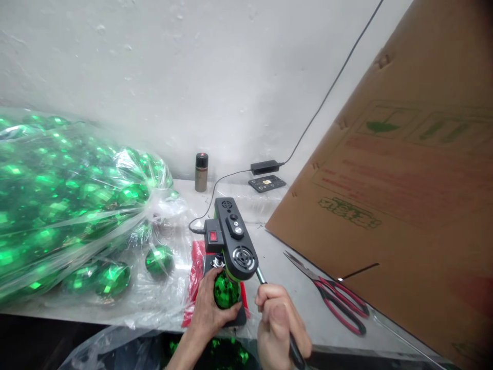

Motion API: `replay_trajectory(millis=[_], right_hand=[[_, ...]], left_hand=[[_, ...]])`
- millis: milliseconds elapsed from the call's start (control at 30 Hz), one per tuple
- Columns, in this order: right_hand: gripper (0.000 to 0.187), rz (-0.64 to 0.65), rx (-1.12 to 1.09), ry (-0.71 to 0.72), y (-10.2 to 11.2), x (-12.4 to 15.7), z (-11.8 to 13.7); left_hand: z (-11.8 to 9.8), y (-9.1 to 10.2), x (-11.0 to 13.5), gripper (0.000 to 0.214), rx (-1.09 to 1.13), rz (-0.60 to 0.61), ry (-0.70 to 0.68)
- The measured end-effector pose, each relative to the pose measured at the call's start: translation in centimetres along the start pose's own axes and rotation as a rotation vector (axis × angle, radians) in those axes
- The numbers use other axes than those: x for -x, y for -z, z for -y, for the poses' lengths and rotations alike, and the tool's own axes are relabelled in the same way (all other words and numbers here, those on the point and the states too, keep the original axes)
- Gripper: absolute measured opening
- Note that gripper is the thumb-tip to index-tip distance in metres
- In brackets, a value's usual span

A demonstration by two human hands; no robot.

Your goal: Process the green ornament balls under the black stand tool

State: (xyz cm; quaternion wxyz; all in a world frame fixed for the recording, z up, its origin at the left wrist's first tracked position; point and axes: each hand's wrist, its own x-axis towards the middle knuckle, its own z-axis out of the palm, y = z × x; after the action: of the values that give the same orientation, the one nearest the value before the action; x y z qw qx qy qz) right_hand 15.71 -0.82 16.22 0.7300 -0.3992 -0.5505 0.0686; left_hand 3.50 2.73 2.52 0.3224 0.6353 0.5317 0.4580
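My left hand [208, 307] is wrapped round a shiny green faceted ball [225, 292] and holds it on the base under the head of a small black bench machine [231, 239]. My right hand [279, 326] is closed on the machine's lever handle [262, 277], a metal rod with a black grip that runs down past my wrist. The machine has a red switch on its left side and a round vent on its head. A red sheet lies under its base.
A big clear plastic bag of green balls [57, 200] fills the left; two loose balls [158, 258] lie beside it. Red-handled scissors [335, 298] lie right of the machine. A large cardboard sheet [404, 195] leans at the right. A small can [201, 172], power adapter [265, 166] and cable sit behind.
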Motion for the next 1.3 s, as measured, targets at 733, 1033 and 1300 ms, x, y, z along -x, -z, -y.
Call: replay_trajectory(millis=[733, 1033, 1300], right_hand=[[0.042, -0.021, -0.006, 0.017, -0.3, 0.2, -0.4], [0.042, -0.060, -0.023, 0.054, -0.7, 0.9, -1.1], [0.047, -0.047, -0.005, 0.092, -0.7, 2.7, -2.5]], left_hand=[[-0.4, 0.1, -0.2, 0.078, 0.002, -0.009, -0.007], [0.1, 0.0, -0.1, 0.079, -0.031, -0.016, -0.031], [1.5, -0.1, 0.0, 0.078, -0.044, 0.028, -0.053]])
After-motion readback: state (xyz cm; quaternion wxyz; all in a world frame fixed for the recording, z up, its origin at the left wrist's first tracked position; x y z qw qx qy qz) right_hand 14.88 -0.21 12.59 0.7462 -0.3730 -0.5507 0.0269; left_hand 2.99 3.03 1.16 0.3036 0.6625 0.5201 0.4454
